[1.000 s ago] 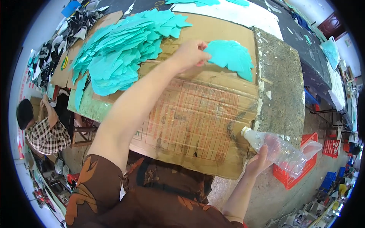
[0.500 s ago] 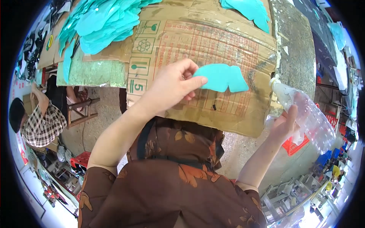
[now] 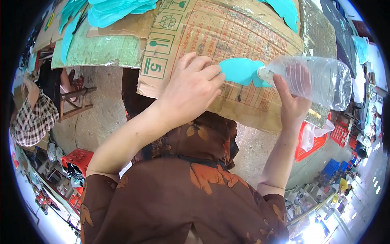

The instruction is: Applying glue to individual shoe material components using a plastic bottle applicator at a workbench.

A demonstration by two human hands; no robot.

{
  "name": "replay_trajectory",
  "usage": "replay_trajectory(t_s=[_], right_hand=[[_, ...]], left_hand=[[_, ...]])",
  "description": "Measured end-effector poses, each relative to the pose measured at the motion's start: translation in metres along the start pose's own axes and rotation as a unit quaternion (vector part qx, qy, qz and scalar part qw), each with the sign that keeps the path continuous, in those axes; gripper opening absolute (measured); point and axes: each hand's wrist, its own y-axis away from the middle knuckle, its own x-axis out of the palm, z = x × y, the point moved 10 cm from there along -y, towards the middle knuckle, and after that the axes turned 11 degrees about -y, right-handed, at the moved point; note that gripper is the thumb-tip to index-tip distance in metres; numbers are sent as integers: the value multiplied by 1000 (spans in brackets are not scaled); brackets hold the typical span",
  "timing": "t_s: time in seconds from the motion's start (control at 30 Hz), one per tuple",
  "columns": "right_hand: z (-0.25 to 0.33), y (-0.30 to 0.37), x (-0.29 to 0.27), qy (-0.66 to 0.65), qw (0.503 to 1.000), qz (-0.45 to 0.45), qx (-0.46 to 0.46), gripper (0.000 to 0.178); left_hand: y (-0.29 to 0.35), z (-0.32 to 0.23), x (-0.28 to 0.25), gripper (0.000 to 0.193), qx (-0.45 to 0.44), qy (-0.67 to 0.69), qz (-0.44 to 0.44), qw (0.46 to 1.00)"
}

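A turquoise cut-out piece [image 3: 239, 71] with a notched lower edge lies over the printed cardboard [image 3: 239, 32]. At its left end my left hand [image 3: 194, 83] is closed on it, fingers bent and the thumb hidden. My right hand [image 3: 294, 103] is wrapped round a clear ribbed plastic bottle [image 3: 327, 79] that lies nearly level in my grip. The bottle's whitish neck points left and meets or overlaps the right end of the piece; I cannot tell whether they touch. What the bottle holds is hard to make out.
A pile of turquoise pieces [image 3: 122, 12] lies at the far left, with more pieces [image 3: 284, 12] at the far right. A red basket [image 3: 308, 146] with a plastic bag stands below the table's right side. At the left a person in a checked garment [image 3: 38, 118] sits low.
My right hand has moved up and left, swinging the bottle from slanting downward to nearly level, its neck now at the piece. My left fingers have folded further over the piece's left end.
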Motion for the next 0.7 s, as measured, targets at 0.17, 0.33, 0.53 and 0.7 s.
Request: replay_trajectory(t_s=[0.17, 0.33, 0.53, 0.7], right_hand=[[3, 6, -1, 30, 999, -21, -12, 55], [7, -5, 8, 27, 999, -15, -30, 53], [0, 8, -11, 26, 999, -22, 5, 50], [4, -8, 5, 7, 998, -56, -28, 50]], left_hand=[[2, 1, 4, 28, 2, -26, -10, 1000], [-3, 4, 6, 19, 16, -33, -33, 999], [-8, 10, 6, 15, 13, -28, -46, 998], [-11, 12, 9, 16, 22, -3, -35, 999]])
